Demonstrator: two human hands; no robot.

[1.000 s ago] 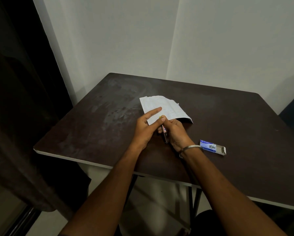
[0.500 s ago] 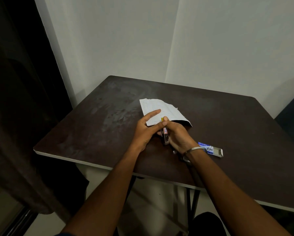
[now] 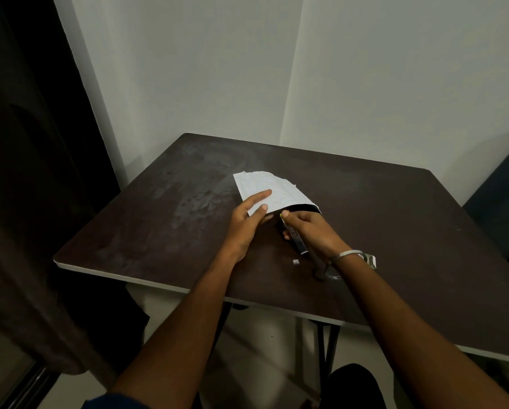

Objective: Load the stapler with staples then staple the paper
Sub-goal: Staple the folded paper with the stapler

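White folded paper (image 3: 272,188) lies near the middle of the dark table (image 3: 158,219). My left hand (image 3: 245,222) rests on the paper's near corner with straight fingers. My right hand (image 3: 312,231) grips a small dark stapler (image 3: 294,236), its front end at the paper's near edge. A metal bangle sits on my right wrist. The staple box (image 3: 372,261) is mostly hidden behind that wrist. A tiny staple piece (image 3: 296,262) lies on the table near the stapler's rear end.
The table stands in a corner between two pale walls. A dark curtain (image 3: 26,202) hangs at the left. The table's front edge runs below my forearms. Something dark blue (image 3: 501,199) stands beyond the table's right side.
My left hand has let go of the stapler and moved left onto the paper. My right hand has tilted the stapler and now covers most of the staple box.
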